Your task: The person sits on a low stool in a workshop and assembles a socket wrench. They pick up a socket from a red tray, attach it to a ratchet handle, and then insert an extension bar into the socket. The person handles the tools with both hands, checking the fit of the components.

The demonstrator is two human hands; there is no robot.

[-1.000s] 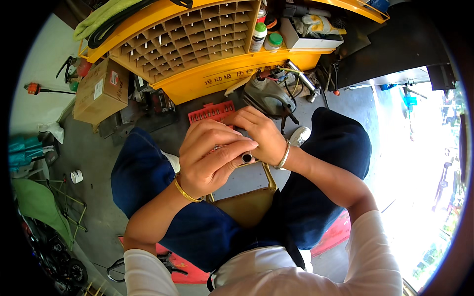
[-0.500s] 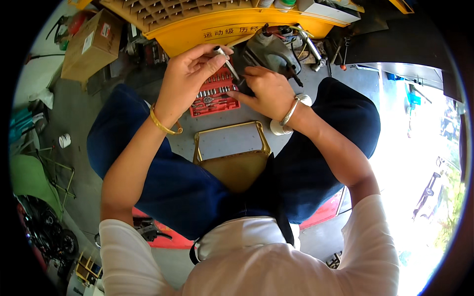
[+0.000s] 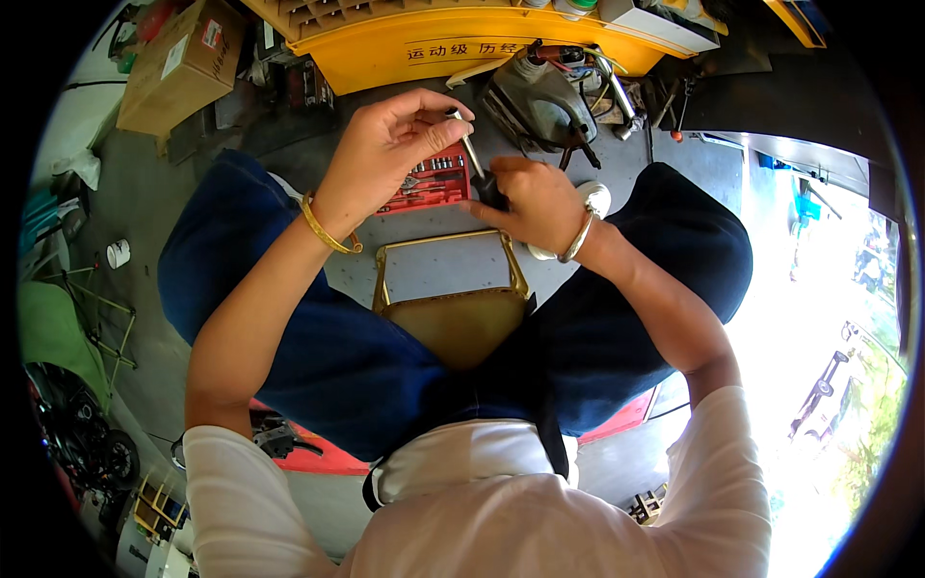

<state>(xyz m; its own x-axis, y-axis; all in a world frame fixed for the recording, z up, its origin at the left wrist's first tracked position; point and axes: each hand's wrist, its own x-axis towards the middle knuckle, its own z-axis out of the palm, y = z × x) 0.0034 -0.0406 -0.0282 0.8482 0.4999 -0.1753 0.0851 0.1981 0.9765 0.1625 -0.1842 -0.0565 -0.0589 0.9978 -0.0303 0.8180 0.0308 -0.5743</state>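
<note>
Black-handled, silver-metal driver (image 3: 470, 154) slants between your hands, over the right edge of the red plastic socket case (image 3: 438, 198) on the grey floor (image 3: 443, 270). Your left hand (image 3: 409, 135) pinches its far end; your right hand (image 3: 540, 202) curls closed around the handle (image 3: 493, 193). Loosened fingers could let the smooth shaft slip and fall.

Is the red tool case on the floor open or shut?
Open: metal sockets lie uncovered in the red tool case, partly hidden behind the left hand.
</note>
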